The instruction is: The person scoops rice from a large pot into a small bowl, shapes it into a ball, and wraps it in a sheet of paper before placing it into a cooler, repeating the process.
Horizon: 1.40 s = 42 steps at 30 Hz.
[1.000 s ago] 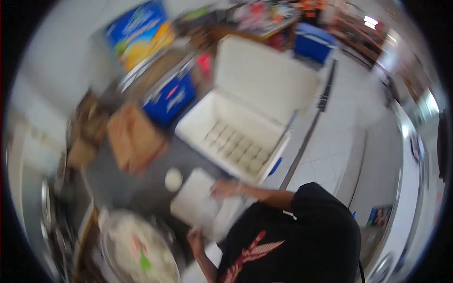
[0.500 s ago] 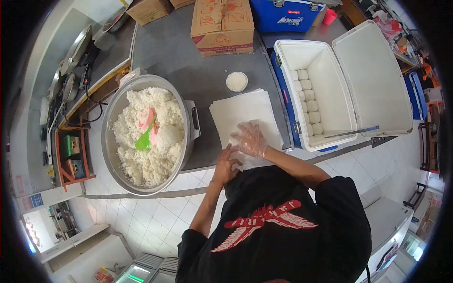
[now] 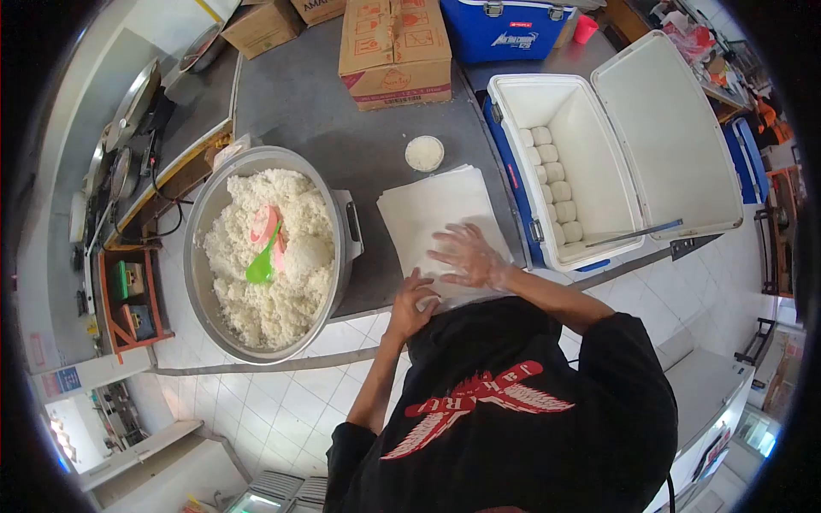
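My right hand (image 3: 473, 258), in a clear plastic glove, lies with its fingers spread on a stack of white paper sheets (image 3: 432, 212). My left hand (image 3: 414, 306), bare, is at the near left corner of the stack, with its fingers curled around the paper's edge. How many sheets it grips is hidden. Just beyond the paper stands a small bowl of white rice (image 3: 424, 153). To the left is a large metal pot (image 3: 198, 295) full of cooked rice (image 3: 256, 312). A green rice spoon (image 3: 259, 266) and a pink scoop (image 3: 264, 224) lie on the rice.
An open cooler box (image 3: 560, 84) on the right holds several white round bundles (image 3: 560, 191) along one side. Its lid (image 3: 671, 145) leans outward. A cardboard box (image 3: 396, 60) and a blue cooler (image 3: 505, 32) stand at the back of the grey table (image 3: 342, 111).
My right hand has slid slightly right over the paper, its fingers more spread. My left hand stays at the near corner. The whole view has shifted a little.
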Available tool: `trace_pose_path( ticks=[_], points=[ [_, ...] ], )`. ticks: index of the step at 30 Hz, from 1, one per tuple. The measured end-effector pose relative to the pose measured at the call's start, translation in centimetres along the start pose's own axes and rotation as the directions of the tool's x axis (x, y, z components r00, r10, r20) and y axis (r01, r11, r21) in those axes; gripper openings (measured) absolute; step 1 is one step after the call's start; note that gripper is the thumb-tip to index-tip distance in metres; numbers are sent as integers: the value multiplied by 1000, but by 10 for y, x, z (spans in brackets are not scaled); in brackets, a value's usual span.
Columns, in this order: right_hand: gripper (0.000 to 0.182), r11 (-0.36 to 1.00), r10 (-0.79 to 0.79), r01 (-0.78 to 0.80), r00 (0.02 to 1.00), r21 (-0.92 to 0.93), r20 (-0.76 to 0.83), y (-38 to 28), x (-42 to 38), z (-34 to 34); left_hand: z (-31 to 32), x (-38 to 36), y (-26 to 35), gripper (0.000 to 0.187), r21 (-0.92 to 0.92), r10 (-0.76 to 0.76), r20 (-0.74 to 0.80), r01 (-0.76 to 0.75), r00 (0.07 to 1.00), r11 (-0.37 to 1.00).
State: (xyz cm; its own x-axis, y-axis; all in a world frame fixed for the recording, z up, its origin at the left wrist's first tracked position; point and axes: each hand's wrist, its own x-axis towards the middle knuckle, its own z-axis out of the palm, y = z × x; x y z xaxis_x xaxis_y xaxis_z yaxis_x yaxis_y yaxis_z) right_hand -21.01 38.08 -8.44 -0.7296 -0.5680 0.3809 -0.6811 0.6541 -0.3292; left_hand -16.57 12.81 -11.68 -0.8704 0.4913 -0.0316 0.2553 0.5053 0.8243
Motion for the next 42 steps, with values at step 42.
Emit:
trace_pose_path(
  ticks=[42],
  points=[
    [51, 831, 554, -555, 832, 41, 39, 16, 7, 37, -8, 170, -11, 34, 550, -46, 43, 14, 998, 835]
  ],
)
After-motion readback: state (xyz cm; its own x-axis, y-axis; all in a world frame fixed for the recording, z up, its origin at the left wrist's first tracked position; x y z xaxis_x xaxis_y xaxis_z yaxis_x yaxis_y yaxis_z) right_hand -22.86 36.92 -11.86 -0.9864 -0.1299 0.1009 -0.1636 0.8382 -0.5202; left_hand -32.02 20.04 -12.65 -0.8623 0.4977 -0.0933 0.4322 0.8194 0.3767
